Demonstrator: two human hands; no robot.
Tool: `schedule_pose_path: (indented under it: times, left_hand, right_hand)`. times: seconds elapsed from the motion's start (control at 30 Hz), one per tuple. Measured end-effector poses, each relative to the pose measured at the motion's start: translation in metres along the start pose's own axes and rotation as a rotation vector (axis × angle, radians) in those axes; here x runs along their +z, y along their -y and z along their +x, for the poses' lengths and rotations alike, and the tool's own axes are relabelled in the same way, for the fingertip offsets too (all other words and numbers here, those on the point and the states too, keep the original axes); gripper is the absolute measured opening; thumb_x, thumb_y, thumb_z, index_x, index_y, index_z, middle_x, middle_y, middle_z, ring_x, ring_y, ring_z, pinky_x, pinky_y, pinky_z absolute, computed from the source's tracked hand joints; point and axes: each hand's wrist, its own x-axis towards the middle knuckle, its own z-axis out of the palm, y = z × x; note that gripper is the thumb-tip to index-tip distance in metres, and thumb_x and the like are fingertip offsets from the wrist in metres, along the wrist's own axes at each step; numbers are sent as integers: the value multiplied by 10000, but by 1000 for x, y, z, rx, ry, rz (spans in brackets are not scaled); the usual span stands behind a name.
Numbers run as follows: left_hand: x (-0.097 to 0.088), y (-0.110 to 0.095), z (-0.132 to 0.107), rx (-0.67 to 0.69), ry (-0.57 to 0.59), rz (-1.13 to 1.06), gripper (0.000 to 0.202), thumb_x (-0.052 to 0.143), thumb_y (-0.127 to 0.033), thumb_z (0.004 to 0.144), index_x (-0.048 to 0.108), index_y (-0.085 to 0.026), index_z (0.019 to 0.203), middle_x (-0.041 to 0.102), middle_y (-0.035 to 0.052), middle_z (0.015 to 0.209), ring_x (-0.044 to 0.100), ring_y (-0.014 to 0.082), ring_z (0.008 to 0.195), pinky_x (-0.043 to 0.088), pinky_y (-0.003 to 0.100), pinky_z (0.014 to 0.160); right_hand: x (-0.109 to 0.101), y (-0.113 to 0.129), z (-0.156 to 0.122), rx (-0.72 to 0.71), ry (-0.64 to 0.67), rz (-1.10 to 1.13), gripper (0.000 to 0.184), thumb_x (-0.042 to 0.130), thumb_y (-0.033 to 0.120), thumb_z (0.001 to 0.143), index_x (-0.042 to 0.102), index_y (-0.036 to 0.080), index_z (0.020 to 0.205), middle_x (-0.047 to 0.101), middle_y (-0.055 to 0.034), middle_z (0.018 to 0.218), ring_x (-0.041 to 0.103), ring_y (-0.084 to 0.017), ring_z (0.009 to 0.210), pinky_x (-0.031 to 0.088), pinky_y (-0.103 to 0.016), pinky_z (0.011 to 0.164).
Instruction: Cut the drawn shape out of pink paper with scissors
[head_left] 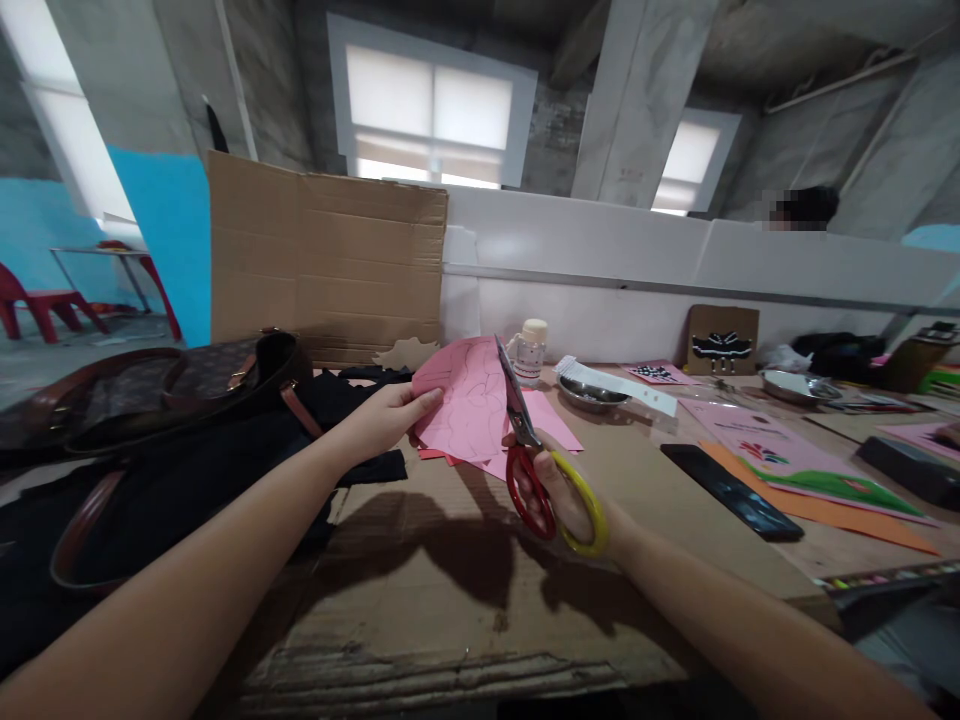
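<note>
My left hand (386, 415) pinches the left edge of a pink paper sheet (465, 400) with pencil lines drawn on it, holding it up above the cardboard-covered table (420, 560). My right hand (559, 490) grips a pair of scissors (525, 440) with one red and one yellow handle loop. The blades point up and away and meet the right edge of the held sheet. More pink paper (551, 420) lies flat on the table under the held sheet.
A brown handbag (187, 385) and black cloth (150, 480) lie at the left. A cardboard sheet (322, 260) leans on the white partition. A small bottle (531, 348), metal bowls (592, 393), a black phone (731, 490), pink and orange sheets (787, 450) lie to the right. A person's head shows behind the partition.
</note>
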Motion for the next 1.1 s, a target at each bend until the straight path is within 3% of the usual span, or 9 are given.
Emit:
schedule_pose_path:
  times: [0.2,0.47,0.6,0.77,0.93,1.1]
  left_hand:
    - [0,-6,-3,2,-12,4,492,564,-626,864,682,-152,922,570,-9,699,477,133,593,404,232,535]
    - [0,-5,-1,20,2,5,470,557,-618,865,688,-166,871,579,-5,673,484,139,575,403,235,529]
    - [1,-5,-3,8,15,19,458,569,-598,867,698,-163,920,615,11,748,522,146,630,439,238,570]
    - [4,-9,-7,-36,58,72,434,576,-594,863,682,-173,868,575,0,678,529,160,593,422,247,520]
    - [5,-9,-7,-54,82,88,424,559,-586,880,661,-176,845,568,-3,665,540,159,585,421,250,520]
    - [5,-9,-7,-44,81,94,428,558,-598,871,643,-181,827,570,-4,657,561,162,581,434,252,516]
  right_hand:
    - [0,-8,0,21,-40,73,496,495,683,926,532,228,1120,501,45,708,394,-67,433,361,-174,356]
    - [0,-4,2,70,-14,129,577,477,733,899,486,253,1219,484,52,736,385,-58,423,381,-158,333]
    - [2,6,2,29,-7,135,611,456,789,863,524,231,1102,511,27,744,421,-73,483,402,-172,394]
    - [4,11,3,76,11,115,683,368,874,814,507,206,837,472,32,605,415,-81,451,376,-190,396]
    - [1,9,6,33,31,98,649,388,848,837,484,206,823,487,36,626,415,-71,422,387,-195,374]
    - [-1,3,6,134,-16,106,634,429,837,835,464,207,770,439,64,558,364,-55,383,351,-167,330]
